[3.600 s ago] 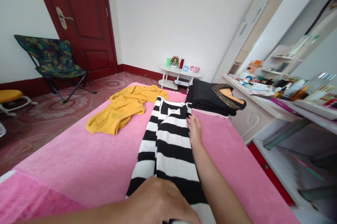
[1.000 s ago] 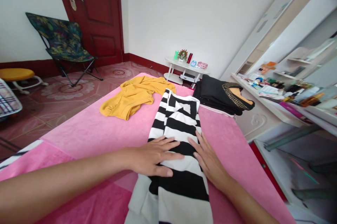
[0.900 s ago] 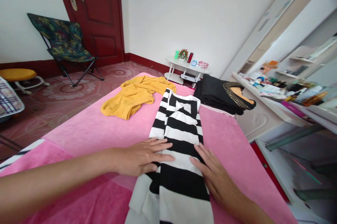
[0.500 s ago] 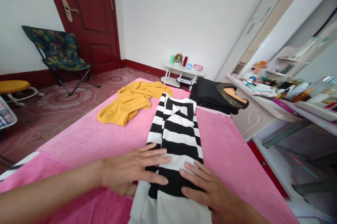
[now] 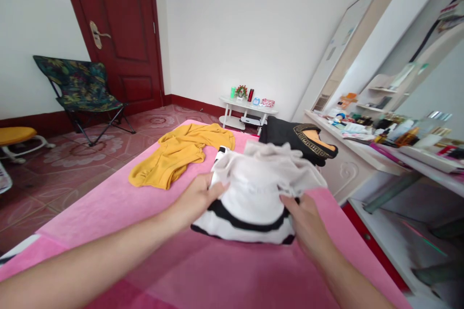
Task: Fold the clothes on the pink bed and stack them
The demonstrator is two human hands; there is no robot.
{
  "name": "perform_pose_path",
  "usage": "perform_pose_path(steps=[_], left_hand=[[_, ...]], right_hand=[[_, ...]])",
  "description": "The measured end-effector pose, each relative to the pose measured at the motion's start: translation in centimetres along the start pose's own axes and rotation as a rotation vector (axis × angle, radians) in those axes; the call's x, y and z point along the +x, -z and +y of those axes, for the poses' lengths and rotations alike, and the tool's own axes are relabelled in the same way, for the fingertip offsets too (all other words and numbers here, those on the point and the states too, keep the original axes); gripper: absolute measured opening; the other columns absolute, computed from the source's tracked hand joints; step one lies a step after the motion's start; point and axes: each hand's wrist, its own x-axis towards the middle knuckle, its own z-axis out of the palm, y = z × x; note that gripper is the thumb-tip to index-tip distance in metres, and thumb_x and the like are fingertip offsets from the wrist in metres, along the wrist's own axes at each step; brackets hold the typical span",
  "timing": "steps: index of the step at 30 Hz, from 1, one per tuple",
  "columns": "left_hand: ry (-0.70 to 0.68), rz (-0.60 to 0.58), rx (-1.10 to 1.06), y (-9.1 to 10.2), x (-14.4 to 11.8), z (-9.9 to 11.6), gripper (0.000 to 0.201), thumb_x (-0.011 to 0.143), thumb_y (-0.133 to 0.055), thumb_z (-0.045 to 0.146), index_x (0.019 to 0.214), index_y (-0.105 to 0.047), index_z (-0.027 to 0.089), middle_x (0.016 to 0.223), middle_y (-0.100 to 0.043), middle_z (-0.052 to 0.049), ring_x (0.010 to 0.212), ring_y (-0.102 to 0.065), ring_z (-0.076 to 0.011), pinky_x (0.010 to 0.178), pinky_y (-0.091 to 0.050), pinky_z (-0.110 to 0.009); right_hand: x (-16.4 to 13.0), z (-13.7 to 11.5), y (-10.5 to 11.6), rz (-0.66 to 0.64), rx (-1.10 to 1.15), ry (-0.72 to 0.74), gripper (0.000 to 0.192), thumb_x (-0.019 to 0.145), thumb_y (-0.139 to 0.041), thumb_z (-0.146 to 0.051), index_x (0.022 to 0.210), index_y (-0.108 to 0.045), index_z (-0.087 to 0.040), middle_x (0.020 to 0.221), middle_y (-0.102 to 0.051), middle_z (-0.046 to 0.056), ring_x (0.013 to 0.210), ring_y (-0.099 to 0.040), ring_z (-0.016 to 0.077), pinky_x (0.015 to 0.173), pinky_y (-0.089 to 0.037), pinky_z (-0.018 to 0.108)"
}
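Observation:
A black-and-white striped garment (image 5: 250, 207) with a plain white part is doubled over on the pink bedspread (image 5: 174, 270), somewhat blurred by motion. My left hand (image 5: 205, 193) grips its left edge, thumb on top and fingers mostly hidden. At the opposite edge my right hand (image 5: 302, 210) pinches the cloth the same way. The white part lies loosely bunched over the far end. Just beyond my left hand a mustard-yellow garment (image 5: 181, 149) lies spread out. Behind the striped one, to the right, rests a pile of black clothes (image 5: 282, 130) with a gold-patterned neckline on top.
A low white table (image 5: 237, 103) with small ornaments stands by the far wall. On the right, a dressing table (image 5: 362, 147) crowded with bottles flanks the bed. A folding chair (image 5: 83, 86) and a yellow-topped stool (image 5: 16, 136) stand on the left near a red door (image 5: 126, 33).
Both hands lay flat on the long striped garment before. Now they grip its sides, and its near white end is folded over away from me, making it shorter.

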Motion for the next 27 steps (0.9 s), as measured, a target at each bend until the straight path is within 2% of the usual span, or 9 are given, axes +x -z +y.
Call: perform_pose_path(steps=[3,6,10,14,17,20,22,25,27], left_hand=[[-0.031,0.265,0.333,1.2,7.4,-2.2,0.043,0.092,-0.038,0.049,0.096,-0.063,0.013,0.082,-0.068,-0.006,0.077,-0.063,-0.0210,0.068,-0.049,-0.028],[0.067,0.419,0.777,2.0,12.7,-6.1,0.034,0.095,-0.037,0.039,0.108,-0.060,0.017,0.096,-0.068,-0.008,0.091,-0.063,-0.0216,0.078,-0.047,-0.029],[0.200,0.430,0.925,2.1,14.8,-10.9,0.030,0.093,-0.041,0.031,0.112,-0.059,0.015,0.091,-0.068,-0.015,0.089,-0.064,-0.0293,0.077,-0.047,-0.038],[0.233,0.417,1.011,2.0,14.5,-12.9,0.034,0.096,-0.034,0.033,0.120,-0.054,0.019,0.098,-0.068,-0.014,0.095,-0.063,-0.0279,0.080,-0.047,-0.038],[0.254,0.381,1.051,2.3,14.6,-12.7,0.036,0.097,-0.030,0.034,0.122,-0.052,0.020,0.103,-0.067,-0.013,0.098,-0.063,-0.0263,0.081,-0.047,-0.036],[0.301,0.305,1.086,2.5,15.3,-10.8,0.033,0.094,-0.036,0.030,0.111,-0.060,0.015,0.102,-0.067,-0.017,0.096,-0.063,-0.0298,0.079,-0.048,-0.040],[0.328,0.247,1.115,2.2,16.1,-8.7,0.026,0.088,-0.047,0.024,0.103,-0.064,0.011,0.103,-0.066,-0.021,0.097,-0.063,-0.0340,0.078,-0.048,-0.043],[0.267,0.178,1.157,0.4,16.9,-5.8,0.028,0.082,-0.052,0.020,0.105,-0.064,0.008,0.111,-0.062,-0.024,0.105,-0.058,-0.0366,0.085,-0.045,-0.046],[0.162,0.134,1.167,-1.5,16.6,-5.3,0.034,0.087,-0.046,0.025,0.115,-0.061,0.012,0.124,-0.056,-0.020,0.117,-0.050,-0.0331,0.097,-0.038,-0.045]], right_hand=[[7.1,1.1,-1.4,0.133,0.039,-0.080,0.054,0.082,-0.048,-0.059,0.104,-0.064,-0.013,0.094,-0.070,0.009,0.091,-0.063,0.0254,0.079,-0.051,0.034],[12.0,5.0,-3.2,0.225,-0.348,-0.161,0.052,0.087,-0.036,-0.054,0.098,-0.064,-0.012,0.096,-0.069,0.012,0.095,-0.061,0.0258,0.083,-0.047,0.033],[13.6,10.2,-4.7,0.221,-0.543,-0.232,0.045,0.084,-0.042,-0.045,0.104,-0.063,-0.011,0.095,-0.068,0.016,0.095,-0.062,0.0305,0.084,-0.045,0.038],[12.9,11.8,-4.9,0.233,-0.599,-0.224,0.049,0.086,-0.037,-0.049,0.109,-0.061,-0.012,0.099,-0.068,0.015,0.098,-0.062,0.0298,0.085,-0.045,0.037],[12.5,11.0,-4.9,0.219,-0.685,-0.255,0.059,0.086,-0.034,-0.058,0.115,-0.056,-0.012,0.101,-0.067,0.015,0.100,-0.061,0.0296,0.084,-0.046,0.037],[13.1,9.1,-4.7,0.044,-0.883,-0.323,0.055,0.087,-0.039,-0.053,0.121,-0.053,-0.013,0.107,-0.065,0.017,0.103,-0.061,0.0306,0.083,-0.047,0.039],[14.4,7.3,-4.4,-0.066,-0.959,-0.362,0.046,0.085,-0.049,-0.045,0.116,-0.058,-0.013,0.107,-0.065,0.019,0.103,-0.061,0.0331,0.083,-0.046,0.043],[16.8,4.7,-4.6,-0.099,-0.972,-0.360,0.039,0.081,-0.056,-0.036,0.110,-0.062,-0.010,0.112,-0.062,0.021,0.106,-0.059,0.0355,0.086,-0.044,0.046],[17.5,3.9,-5.3,-0.092,-0.959,-0.285,0.044,0.088,-0.046,-0.036,0.123,-0.054,-0.011,0.128,-0.053,0.020,0.119,-0.050,0.0317,0.095,-0.038,0.043]])
